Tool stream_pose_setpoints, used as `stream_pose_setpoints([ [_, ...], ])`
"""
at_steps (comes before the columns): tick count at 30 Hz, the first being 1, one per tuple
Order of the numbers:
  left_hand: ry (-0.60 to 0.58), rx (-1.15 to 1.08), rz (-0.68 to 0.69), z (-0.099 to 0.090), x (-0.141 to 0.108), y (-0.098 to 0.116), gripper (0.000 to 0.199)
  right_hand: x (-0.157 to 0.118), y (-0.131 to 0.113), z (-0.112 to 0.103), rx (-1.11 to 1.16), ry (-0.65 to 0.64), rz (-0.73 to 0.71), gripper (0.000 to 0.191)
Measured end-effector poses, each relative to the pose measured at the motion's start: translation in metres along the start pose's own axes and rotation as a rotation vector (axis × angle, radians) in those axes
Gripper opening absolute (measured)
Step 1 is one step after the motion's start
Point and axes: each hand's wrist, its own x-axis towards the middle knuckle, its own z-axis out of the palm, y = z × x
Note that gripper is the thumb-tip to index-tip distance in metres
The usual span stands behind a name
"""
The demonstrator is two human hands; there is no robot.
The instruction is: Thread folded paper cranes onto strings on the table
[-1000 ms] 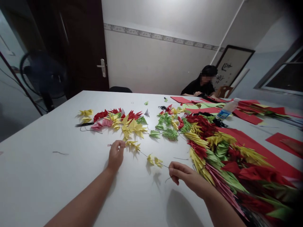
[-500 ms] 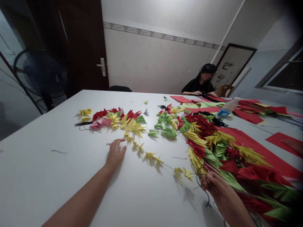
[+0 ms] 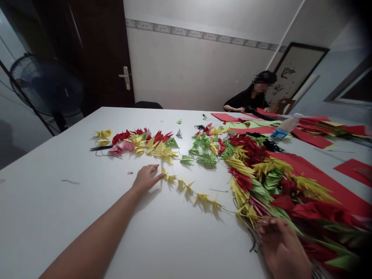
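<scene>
Several folded yellow paper cranes (image 3: 200, 199) hang spaced out along a thin thread that slants across the white table between my hands. My left hand (image 3: 145, 178) is at the upper end of this string, fingers stretched and thumb apart, its tip against the end crane (image 3: 164, 173). At the lower end, my right hand (image 3: 280, 236) is closed in a pinch on the string, beside a yellow crane (image 3: 250, 212); its exact grip is partly hidden. Under and beyond my right hand lies a big heap of strung red, green and yellow cranes (image 3: 257, 166).
Loose cranes (image 3: 158, 149) and dark scissors (image 3: 100, 148) lie toward the far left. A plastic bottle (image 3: 283, 130) rests tilted among red paper sheets (image 3: 314, 137) and black cord. Across the table (image 3: 52, 217) sits another person (image 3: 250, 99). A fan (image 3: 43, 89) stands at left.
The yellow cranes have shifted along the string toward my right hand, the lowest ones now beside it. My left hand has moved slightly right, onto the end crane. The view has tilted a little.
</scene>
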Motion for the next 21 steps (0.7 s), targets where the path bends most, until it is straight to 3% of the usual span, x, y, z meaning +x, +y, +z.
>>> stream_pose_setpoints([
  [4,-0.116,0.139,0.117,0.000,-0.003,0.004,0.051,-0.001,0.001,0.000,-0.007,0.005,0.018,0.021],
  [8,-0.166,0.242,0.231,0.000,-0.006,0.006,0.035,0.000,-0.002,0.003,-0.055,0.052,0.028,0.023],
  [12,-0.141,0.214,0.292,0.003,-0.009,0.012,0.026,0.002,-0.002,0.004,-0.100,0.061,-0.005,0.019],
  [21,-0.089,0.002,0.292,0.009,-0.018,0.027,0.013,0.005,0.003,-0.002,-0.191,0.015,-0.027,0.020],
])
